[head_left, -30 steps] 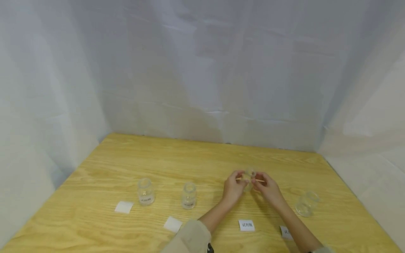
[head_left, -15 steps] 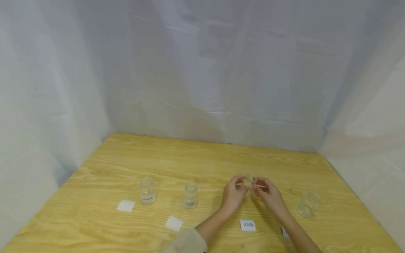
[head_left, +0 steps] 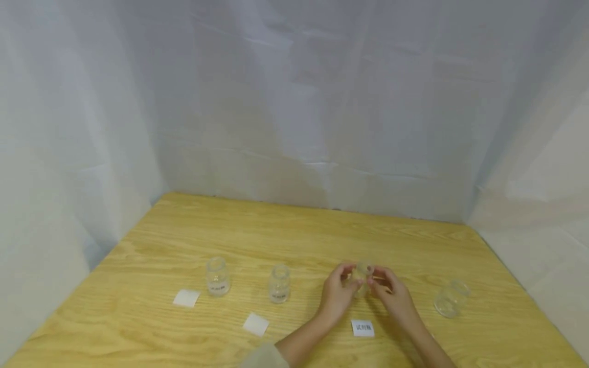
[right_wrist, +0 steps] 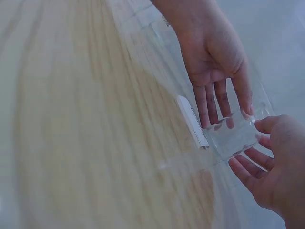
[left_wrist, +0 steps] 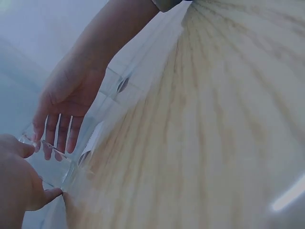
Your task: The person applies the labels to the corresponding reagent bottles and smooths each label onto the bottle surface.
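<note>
Both hands hold a small clear glass bottle (head_left: 364, 270) between them, over the right half of the table. My left hand (head_left: 337, 295) grips its left side with thumb and fingers, and my right hand (head_left: 394, 296) pinches it from the right. In the right wrist view the transparent bottle (right_wrist: 232, 136) lies between the fingertips of the left hand (right_wrist: 217, 59) and the right hand (right_wrist: 281, 167). Whether its base touches the table cannot be told. Just in front of the hands lies a white card (head_left: 362, 328) with printed characters.
Two labelled glass bottles stand at left: one bottle (head_left: 218, 277) farther left, another bottle (head_left: 279, 284) nearer. Blank white papers, one paper (head_left: 186, 298) and a second paper (head_left: 255, 324), lie before them. An unlabelled glass bottle (head_left: 452, 298) is at right. White curtains (head_left: 294, 102) surround the table.
The hands have come slightly nearer with the bottle. A thin pale strip that showed on both sides of it is no longer visible. My right forearm now covers a second printed card.
</note>
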The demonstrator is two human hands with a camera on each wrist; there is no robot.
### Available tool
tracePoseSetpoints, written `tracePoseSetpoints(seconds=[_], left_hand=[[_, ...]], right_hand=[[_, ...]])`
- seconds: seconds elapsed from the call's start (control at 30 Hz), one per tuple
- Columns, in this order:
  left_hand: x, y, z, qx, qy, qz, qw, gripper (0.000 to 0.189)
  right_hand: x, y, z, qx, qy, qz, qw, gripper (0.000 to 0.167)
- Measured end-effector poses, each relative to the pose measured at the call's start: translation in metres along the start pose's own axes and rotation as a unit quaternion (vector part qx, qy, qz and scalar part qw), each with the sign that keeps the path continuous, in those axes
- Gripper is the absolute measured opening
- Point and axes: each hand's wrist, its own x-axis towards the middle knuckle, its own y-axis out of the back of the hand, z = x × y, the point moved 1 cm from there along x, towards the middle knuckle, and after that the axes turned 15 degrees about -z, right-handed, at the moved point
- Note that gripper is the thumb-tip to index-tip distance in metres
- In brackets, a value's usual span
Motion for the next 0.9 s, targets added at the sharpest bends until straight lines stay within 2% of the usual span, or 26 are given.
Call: tracePoseSetpoints(seconds=[0.23,0.47,0.7,0.9], left_hand=[[-0.009,0.001,-0.003,0.021,-0.001,-0.008,0.9997,0.034],[-0.016,0.004,0.0,0.011,0.002,-0.012,0.9999,0.036],[-0.024,0.006,0.004,0.006,-0.002,-0.007,1.0,0.034],[-0.027,0.009,0.005,0.0,0.002,-0.016,0.9999,0.034]], right_hand=[[-0.008,-0.006,0.002,0.015,-0.001,0.001,0.9999,0.038],[-0.013,-0.01,0.002,0.028,0.012,-0.008,0.9995,0.036],[-0.016,-0.012,0.0,0.03,0.011,-0.011,0.9994,0.036],[-0.017,-0.013,-0.001,0.037,0.007,-0.019,0.9991,0.036]])
